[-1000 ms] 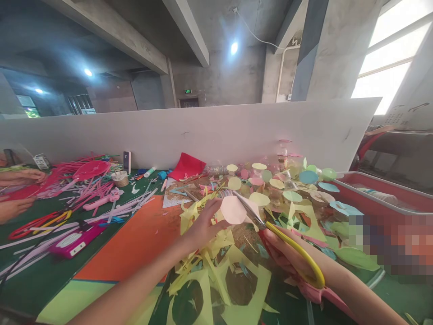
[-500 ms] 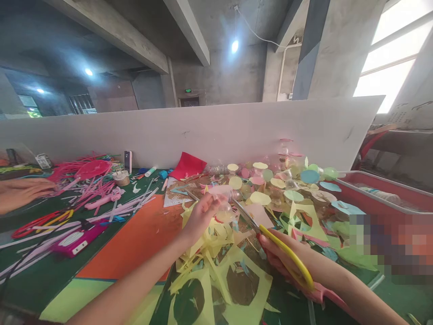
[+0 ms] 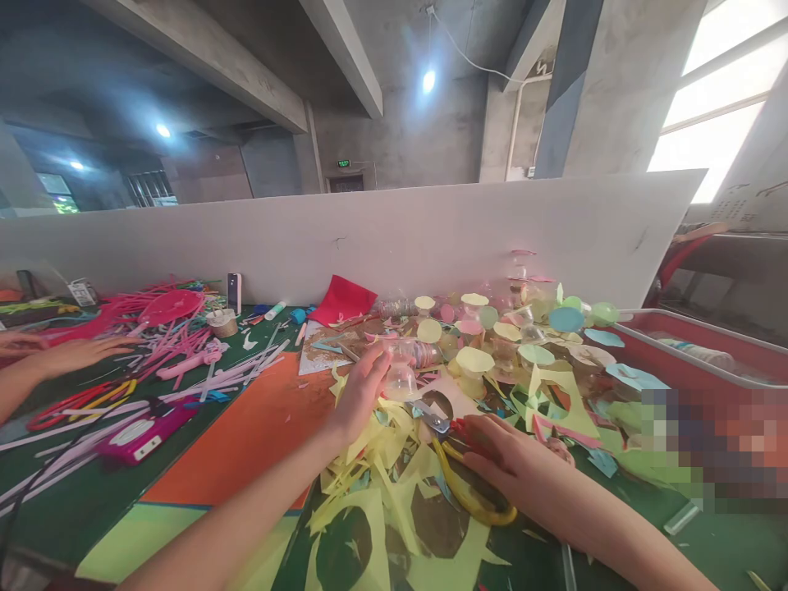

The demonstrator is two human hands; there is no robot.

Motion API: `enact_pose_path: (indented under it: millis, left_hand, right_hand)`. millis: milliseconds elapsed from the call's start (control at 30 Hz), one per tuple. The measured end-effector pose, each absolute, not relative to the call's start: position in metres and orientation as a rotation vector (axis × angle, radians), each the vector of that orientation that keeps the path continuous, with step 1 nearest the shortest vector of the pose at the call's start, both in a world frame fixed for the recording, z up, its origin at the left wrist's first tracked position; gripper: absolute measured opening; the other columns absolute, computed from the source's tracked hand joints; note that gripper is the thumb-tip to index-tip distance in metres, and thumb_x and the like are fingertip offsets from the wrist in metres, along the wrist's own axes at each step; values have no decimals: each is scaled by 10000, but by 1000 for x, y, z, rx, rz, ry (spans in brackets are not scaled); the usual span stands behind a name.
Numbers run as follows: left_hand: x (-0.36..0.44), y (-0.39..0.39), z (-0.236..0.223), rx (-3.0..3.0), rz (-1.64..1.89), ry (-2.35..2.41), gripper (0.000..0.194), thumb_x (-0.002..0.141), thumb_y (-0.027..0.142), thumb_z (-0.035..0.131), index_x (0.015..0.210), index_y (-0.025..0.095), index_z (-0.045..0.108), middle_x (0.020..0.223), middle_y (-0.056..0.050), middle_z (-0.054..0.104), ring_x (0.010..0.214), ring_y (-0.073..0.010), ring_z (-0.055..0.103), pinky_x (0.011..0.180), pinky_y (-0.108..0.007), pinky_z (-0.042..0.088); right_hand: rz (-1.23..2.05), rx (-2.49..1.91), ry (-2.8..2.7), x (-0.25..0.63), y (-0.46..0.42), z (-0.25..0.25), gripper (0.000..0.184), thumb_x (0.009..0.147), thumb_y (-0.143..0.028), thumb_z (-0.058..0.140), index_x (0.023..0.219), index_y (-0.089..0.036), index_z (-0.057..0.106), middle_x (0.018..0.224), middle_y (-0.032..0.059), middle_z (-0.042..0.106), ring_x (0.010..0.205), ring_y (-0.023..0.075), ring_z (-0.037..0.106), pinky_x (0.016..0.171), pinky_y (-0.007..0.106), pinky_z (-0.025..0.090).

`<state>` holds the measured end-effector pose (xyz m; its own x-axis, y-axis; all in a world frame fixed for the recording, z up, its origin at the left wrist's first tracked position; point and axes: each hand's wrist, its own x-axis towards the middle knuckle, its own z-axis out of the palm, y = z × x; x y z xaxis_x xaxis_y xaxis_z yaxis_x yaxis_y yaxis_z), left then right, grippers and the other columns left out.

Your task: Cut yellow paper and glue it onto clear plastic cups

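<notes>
My left hand [image 3: 363, 384] is closed at the near edge of a clear plastic bottle piece [image 3: 403, 382], its fingertips against the plastic. Beside and behind the piece lies another clear, ribbed bottle part [image 3: 424, 355]. Palm down, my right hand [image 3: 508, 455] is at the scissors [image 3: 474, 497], with its fingers at the red inside of the yellow handle. The blades point left, low over the paper scraps, close to the bottle piece. Part of the handle is hidden under my right hand. Yellow paper with round cut-outs [image 3: 452, 566] spreads below both hands.
Paper discs on clear bottle parts [image 3: 474, 361] crowd the back right. A red bin [image 3: 695, 349] stands at the far right. Orange card [image 3: 246, 443] lies left of my arm, with pink balloons, strips and a magenta box [image 3: 148, 431] beyond. Another person's hand [image 3: 86, 353] reaches in from the left.
The scissors have dropped away from the bottle piece and turned, handle now lower and nearer. My right hand has rolled palm down. The other person's hand has moved right.
</notes>
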<state>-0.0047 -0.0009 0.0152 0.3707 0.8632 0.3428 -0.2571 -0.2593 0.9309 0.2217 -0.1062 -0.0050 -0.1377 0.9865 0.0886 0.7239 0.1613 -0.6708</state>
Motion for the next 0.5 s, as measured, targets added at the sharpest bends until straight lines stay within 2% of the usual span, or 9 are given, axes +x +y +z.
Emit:
enact_pose_path:
  millis: [67,133,200,300,400,500]
  left_hand:
    - [-4,-3,16,1437,1171,584,472,933,454,477,1334,206,450,1166,-98,676,1092,-254,622,886,-364,492]
    - [-4,-5,16,1434,1145,577,440,932,448,482,1299,207,480,1162,-97,678,1063,-254,635,882,-373,496]
    - [-3,-9,18,1454,1091,551,398,934,431,487,1257,200,518,1169,-97,676,1077,-255,627,919,-387,480]
    - [0,-17,21,1532,966,491,351,934,401,508,1190,170,574,1159,-107,679,1116,-258,605,996,-401,423]
    - [4,-26,24,1598,844,441,401,919,387,548,1261,177,545,1162,-113,677,1147,-266,584,1017,-410,400]
    - [7,-34,24,1626,795,430,474,891,350,604,1334,216,500,1257,-99,623,1212,-269,528,1037,-403,384]
  right_hand:
    - [435,-1617,-2023,222,-106,2,284,936,-451,437,1101,-289,601,1145,87,634,933,286,635,754,380,474]
    - [270,-1579,-2070,224,-106,8,288,966,-409,377,1123,-271,576,1184,107,605,1004,288,618,818,405,479]
    - [151,-1512,-2066,225,-106,12,289,983,-384,342,1153,-266,544,1204,114,587,1049,280,601,836,416,492]
    - [-52,-1450,-1996,224,-107,10,350,989,-392,344,1298,-251,428,1275,135,541,1108,286,572,832,428,517]
    - [-204,-1410,-1950,222,-108,8,463,983,-409,384,1401,-226,302,1300,155,518,1132,294,554,821,429,532]
    - [-302,-1293,-1995,222,-108,12,420,993,-367,391,1382,-217,346,1248,143,560,1099,283,560,816,418,529]
